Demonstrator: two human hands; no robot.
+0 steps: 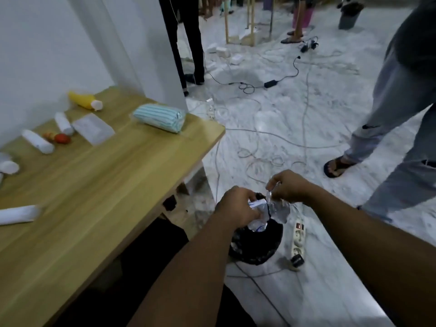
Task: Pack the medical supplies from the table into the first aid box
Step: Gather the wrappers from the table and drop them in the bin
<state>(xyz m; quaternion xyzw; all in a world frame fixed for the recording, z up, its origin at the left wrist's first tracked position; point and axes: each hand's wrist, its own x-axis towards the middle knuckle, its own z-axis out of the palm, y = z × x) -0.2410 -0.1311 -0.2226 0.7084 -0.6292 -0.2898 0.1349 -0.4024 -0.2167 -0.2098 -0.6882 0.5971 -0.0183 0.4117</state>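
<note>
Both my hands are off the table's right side, above a black bin (256,246) on the floor. My left hand (236,208) grips a crumpled white packet with blue print (257,205). My right hand (289,187) pinches a clear plastic wrapper (279,212) beside it. On the wooden table (99,190) lie a pack of striped face masks (159,117), a yellow bottle (85,100), several white bandage rolls (37,141), a flat white pouch (93,128), a small red item (62,138) and a white tube (17,214). No first aid box is in view.
A white power strip (298,241) and many cables (271,138) lie on the marble floor near the bin. A person in grey trousers and sandals (337,166) stands at the right. Other people's legs and wooden frames are farther back.
</note>
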